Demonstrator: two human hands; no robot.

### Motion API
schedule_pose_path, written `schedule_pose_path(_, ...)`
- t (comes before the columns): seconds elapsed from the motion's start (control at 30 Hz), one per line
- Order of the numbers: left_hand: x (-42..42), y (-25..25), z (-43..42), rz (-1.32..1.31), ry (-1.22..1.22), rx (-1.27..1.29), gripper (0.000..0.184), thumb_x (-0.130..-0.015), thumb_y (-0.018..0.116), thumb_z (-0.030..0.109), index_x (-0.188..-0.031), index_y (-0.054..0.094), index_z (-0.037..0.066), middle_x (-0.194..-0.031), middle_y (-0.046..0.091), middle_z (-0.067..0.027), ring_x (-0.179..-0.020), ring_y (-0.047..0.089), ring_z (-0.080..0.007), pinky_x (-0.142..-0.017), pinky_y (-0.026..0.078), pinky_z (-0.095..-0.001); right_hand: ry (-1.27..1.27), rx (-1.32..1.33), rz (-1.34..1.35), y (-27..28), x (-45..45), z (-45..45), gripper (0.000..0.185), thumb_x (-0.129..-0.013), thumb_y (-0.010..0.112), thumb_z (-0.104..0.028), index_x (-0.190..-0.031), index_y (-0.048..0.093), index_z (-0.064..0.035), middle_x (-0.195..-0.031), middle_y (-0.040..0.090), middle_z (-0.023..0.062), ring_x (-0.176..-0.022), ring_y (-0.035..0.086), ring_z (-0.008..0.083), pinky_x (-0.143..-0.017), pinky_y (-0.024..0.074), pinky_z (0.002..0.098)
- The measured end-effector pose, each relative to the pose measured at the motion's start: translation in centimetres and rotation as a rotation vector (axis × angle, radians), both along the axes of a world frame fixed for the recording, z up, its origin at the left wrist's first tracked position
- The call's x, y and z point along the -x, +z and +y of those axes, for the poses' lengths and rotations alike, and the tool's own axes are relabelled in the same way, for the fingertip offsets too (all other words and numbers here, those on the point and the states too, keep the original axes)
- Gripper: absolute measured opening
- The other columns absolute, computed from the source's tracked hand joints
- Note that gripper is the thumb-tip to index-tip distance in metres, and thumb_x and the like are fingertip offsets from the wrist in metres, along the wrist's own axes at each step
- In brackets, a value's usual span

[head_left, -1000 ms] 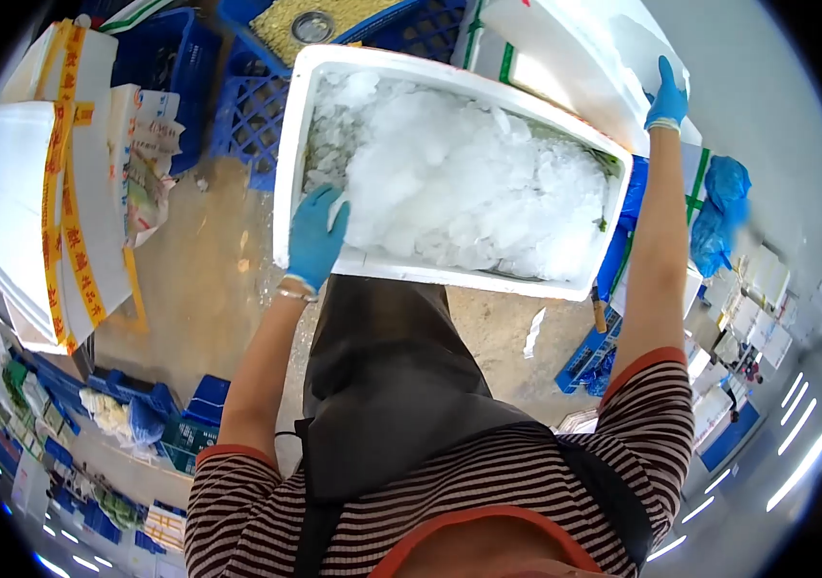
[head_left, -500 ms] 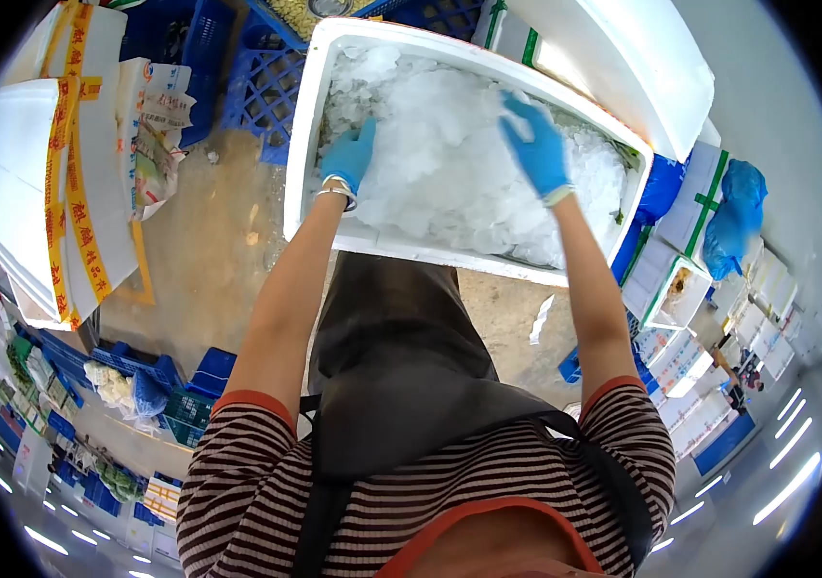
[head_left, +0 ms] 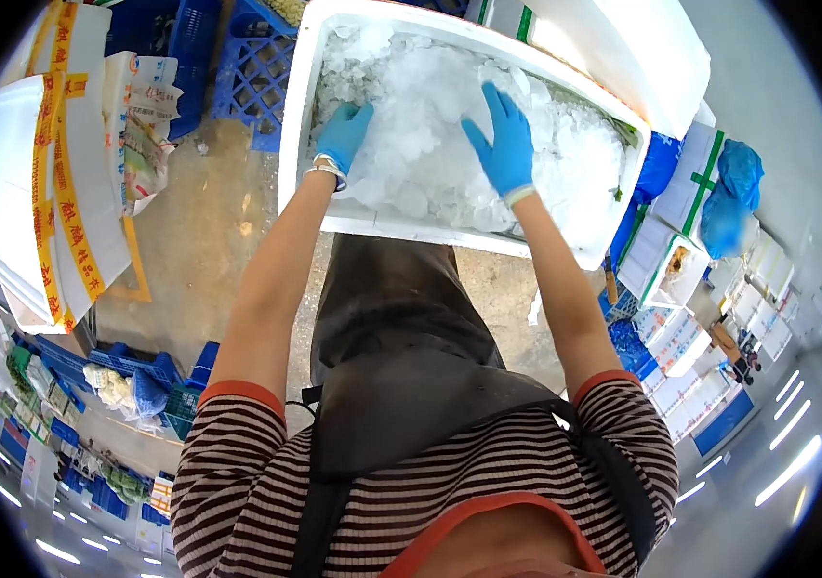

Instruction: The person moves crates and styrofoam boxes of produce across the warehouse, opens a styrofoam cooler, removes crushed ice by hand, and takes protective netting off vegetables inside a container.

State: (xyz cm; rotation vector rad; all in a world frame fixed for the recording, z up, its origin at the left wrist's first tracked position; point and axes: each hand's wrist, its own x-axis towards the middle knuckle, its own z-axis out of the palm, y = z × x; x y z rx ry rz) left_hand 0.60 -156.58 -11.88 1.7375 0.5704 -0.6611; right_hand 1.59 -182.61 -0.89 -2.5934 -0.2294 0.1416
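A white foam box (head_left: 411, 233) in front of me is filled with crushed ice (head_left: 421, 106). Bits of green leaf or stem (head_left: 623, 130) poke out along its right side. My left hand (head_left: 344, 135), in a blue glove, rests on the ice near the box's left wall, its fingers partly bent and holding nothing that I can see. My right hand (head_left: 505, 144), gloved the same way, lies over the middle of the ice with thumb and fingers spread. What lies beneath the ice is hidden.
Taped white foam boxes (head_left: 83, 183) stand at the left. Blue crates (head_left: 249, 77) sit behind the box's left end. A white foam lid (head_left: 657, 58) leans at the back right, near blue plastic bags (head_left: 734, 193) and more foam boxes (head_left: 681, 270).
My right hand has moved left across the ice, toward the middle of the box. My left hand has shifted slightly, staying by the left wall. The ice under the right hand looks more spread.
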Motion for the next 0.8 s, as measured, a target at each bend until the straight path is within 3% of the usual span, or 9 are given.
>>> schedule_pose_path(0.1,0.8,-1.4,-0.7,-0.114,-0.097,-0.194,0.064,-0.086,0.046,0.054,-0.115,0.057,-0.001,-0.113,0.06,-0.0225,-0.105,0.057,-0.0367,-0.09,0.043,-0.0386,0.075,0.123,0.042,2.0,6.8,0.4,0.071,-0.083,0.064,-0.034,-0.14,0.034,-0.0042,-0.139,0.041,0.0173,-0.129,0.036,0.0369,-0.107,0.0256,0.0466)
schedule_pose_path(0.17,0.1,0.1,-1.1,-0.06,-0.075,-0.161,0.062,-0.087,0.045,0.053,-0.115,0.058,-0.001,-0.113,0.06,-0.0228,-0.106,0.056,-0.0376,-0.09,0.042,-0.039,0.094,0.173,0.109,1.1,9.8,0.5,0.079,-0.08,0.066,-0.04,-0.143,0.03,-0.008,-0.144,0.033,0.0143,-0.134,0.027,0.0377,-0.109,0.0203,0.0484)
schedule_pose_path(0.4,0.2,-2.2,-0.1,-0.15,-0.028,-0.156,0.051,-0.091,0.043,0.042,-0.112,0.059,-0.002,-0.11,0.061,-0.0223,-0.103,0.056,-0.0384,-0.09,0.042,-0.0384,0.019,0.302,0.062,-1.1,9.0,2.7,0.094,-0.07,0.067,-0.055,-0.144,0.029,-0.011,-0.144,0.033,0.0117,-0.136,0.021,0.0379,-0.108,0.0144,0.0572)
schedule_pose_path(0.53,0.6,-2.5,0.6,-0.263,-0.089,-0.059,0.053,-0.091,0.045,0.044,-0.118,0.056,-0.001,-0.108,0.062,-0.0177,-0.091,0.058,-0.0297,-0.084,0.044,-0.0333,0.012,0.276,0.042,-1.6,9.9,2.1,0.097,-0.068,0.068,-0.057,-0.144,0.029,-0.0111,-0.144,0.033,0.0112,-0.135,0.023,0.0372,-0.108,0.0146,0.0561)
schedule_pose_path(0.6,-0.9,2.6,-0.1,-0.093,0.041,0.066,0.059,-0.089,0.046,0.048,-0.122,0.053,0.0,-0.109,0.06,-0.0139,-0.086,0.056,-0.0235,-0.082,0.044,-0.0301,0.005,0.261,0.03,-1.8,10.0,1.7,0.099,-0.067,0.069,-0.058,-0.144,0.029,-0.0111,-0.144,0.033,0.0112,-0.134,0.025,0.037,-0.108,0.0147,0.0559)
schedule_pose_path(0.63,-1.4,1.2,0.7,-0.01,0.034,0.179,0.067,-0.086,0.05,0.055,-0.128,0.05,0.003,-0.109,0.057,-0.009,-0.083,0.052,-0.0162,-0.077,0.044,-0.0255,0.003,0.248,0.041,-1.8,9.8,1.6,0.1,-0.065,0.069,-0.059,-0.144,0.029,-0.0121,-0.144,0.033,0.0109,-0.134,0.025,0.0361,-0.108,0.0142,0.0563)
schedule_pose_path(0.73,-2.7,2.1,1.6,0.188,-0.124,0.35,0.072,-0.083,0.052,0.059,-0.129,0.049,0.003,-0.11,0.056,-0.008,-0.084,0.051,-0.0145,-0.075,0.045,-0.0246,-0.005,0.23,0.067,-1.2,9.2,1.3,0.103,-0.062,0.07,-0.06,-0.145,0.027,-0.0148,-0.144,0.033,0.0095,-0.134,0.027,0.0337,-0.108,0.0138,0.0566)
schedule_pose_path(0.77,-2.7,3.5,1.0,0.151,-0.282,0.171,0.071,-0.083,0.056,0.057,-0.126,0.051,0.002,-0.108,0.056,-0.0066,-0.085,0.051,-0.0124,-0.073,0.045,-0.0232,-0.004,0.238,0.067,-0.6,8.6,1.2,0.105,-0.061,0.07,-0.06,-0.145,0.026,-0.0156,-0.144,0.033,0.0088,-0.134,0.028,0.0332,-0.108,0.0143,0.0562)
schedule_pose_path(0.8,-2.9,3.3,1.0,0.147,-0.299,0.227,0.069,-0.082,0.058,0.055,-0.125,0.051,0.001,-0.107,0.057,-0.0061,-0.086,0.051,-0.0121,-0.074,0.045,-0.0235,-0.004,0.247,0.066,0.0,7.8,1.2,0.106,-0.06,0.071,-0.06,-0.145,0.026,-0.0165,-0.144,0.033,0.0082,-0.134,0.029,0.0326,-0.108,0.0148,0.0558)
